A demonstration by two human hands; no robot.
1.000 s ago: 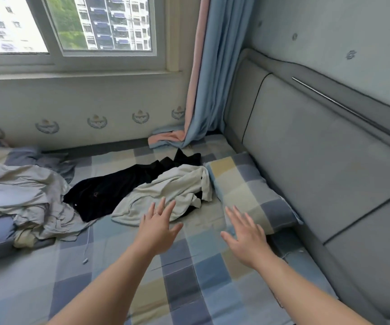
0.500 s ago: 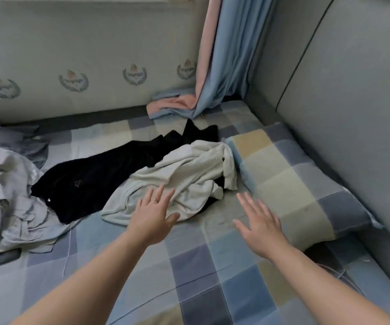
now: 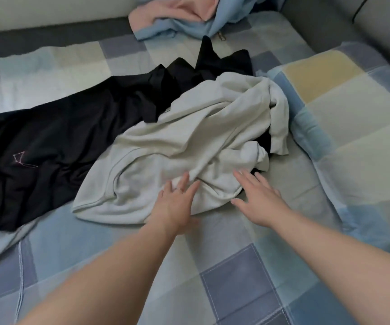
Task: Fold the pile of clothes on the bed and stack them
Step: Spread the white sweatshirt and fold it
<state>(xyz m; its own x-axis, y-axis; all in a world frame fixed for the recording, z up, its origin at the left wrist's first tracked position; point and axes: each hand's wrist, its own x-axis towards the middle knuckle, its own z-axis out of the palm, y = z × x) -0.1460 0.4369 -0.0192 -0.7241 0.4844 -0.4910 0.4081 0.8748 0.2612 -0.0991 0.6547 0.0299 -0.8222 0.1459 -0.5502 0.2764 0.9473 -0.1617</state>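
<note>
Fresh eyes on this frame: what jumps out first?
A crumpled pale sweatshirt lies in the middle of the bed, partly over a black garment stretching left. The left hand and right hand, fingers spread, are at its near edge. A checked pillow lies to the right.

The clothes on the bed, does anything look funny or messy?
The pale top lies crumpled in a heap, partly over the black garment, which is spread unfolded. The curtain hem trails onto the bed. Nothing looks torn.
</note>
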